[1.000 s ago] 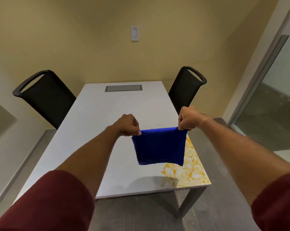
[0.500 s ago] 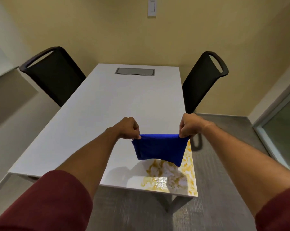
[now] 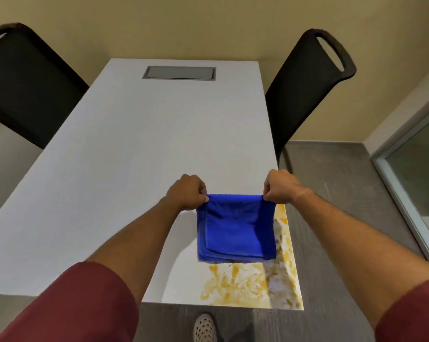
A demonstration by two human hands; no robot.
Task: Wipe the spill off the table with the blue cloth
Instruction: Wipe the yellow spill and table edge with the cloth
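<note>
A folded blue cloth (image 3: 235,229) hangs above the white table (image 3: 139,156), held by its two upper corners. My left hand (image 3: 187,191) pinches the left corner and my right hand (image 3: 280,186) pinches the right corner. A yellow-orange spill (image 3: 253,285) is smeared over the table's near right corner. The cloth covers the spill's upper part, and I cannot tell whether its lower edge touches the table.
Two black chairs stand at the table, one at the far left (image 3: 28,87) and one at the right (image 3: 307,90). A grey hatch (image 3: 180,73) is set into the far end. A glass panel (image 3: 420,183) is at the right. My shoe (image 3: 204,327) shows below the table's near edge.
The view has tilted down and closer to the table. Both hands still hold the cloth, which now hangs lower, over the spill's upper part.
</note>
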